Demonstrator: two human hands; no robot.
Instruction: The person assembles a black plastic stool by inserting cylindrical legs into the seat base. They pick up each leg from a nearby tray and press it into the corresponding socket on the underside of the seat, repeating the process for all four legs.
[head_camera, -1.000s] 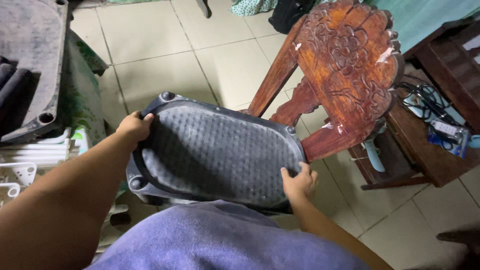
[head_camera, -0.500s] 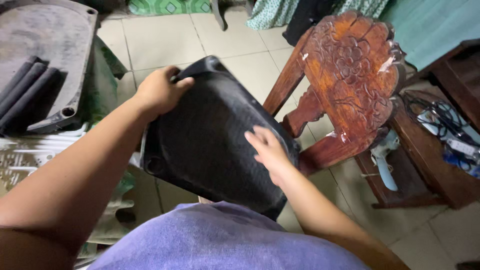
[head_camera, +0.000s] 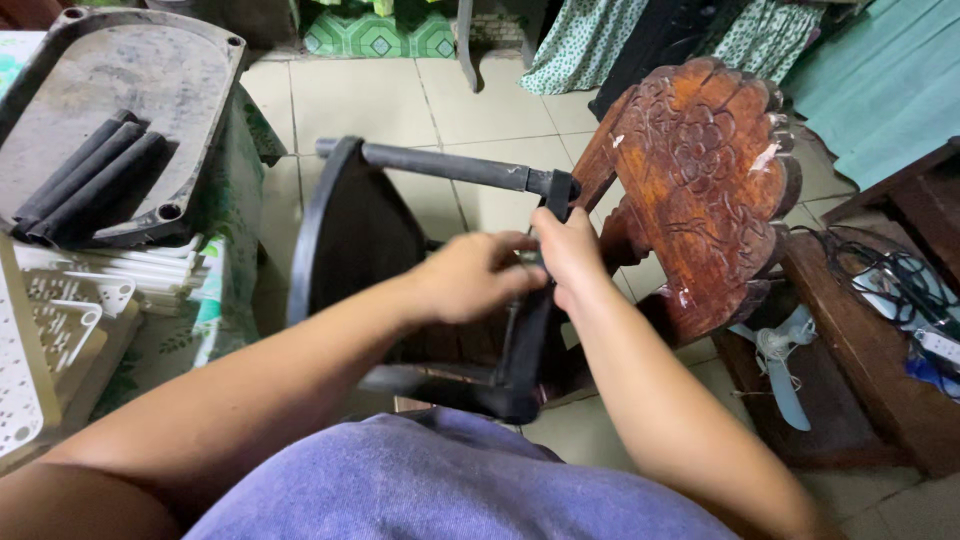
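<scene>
Black plastic shelf tray (head_camera: 350, 235) tipped on edge over tiled floor (head_camera: 350, 100), black tube leg (head_camera: 440, 165) on top | left hand (head_camera: 470, 280) and right hand (head_camera: 565, 250) clenched on tray's near rim | steady tray, keep tube seated square in corner socket.

Head camera looks steeply down over the wearer's lap onto a tiled floor.

The single view sits close above the left hand (head_camera: 470, 275) and right hand (head_camera: 565, 250), which meet at frame centre on a black plastic shelf frame (head_camera: 350, 230) stood on edge; both forearms run in from the bottom edge over a purple garment (head_camera: 450, 490). A grey tray (head_camera: 190, 70) fills the upper left, a carved wooden chair back (head_camera: 700, 180) the upper right, and hanging fabric lines the top edge, farthest from the lens.
</scene>
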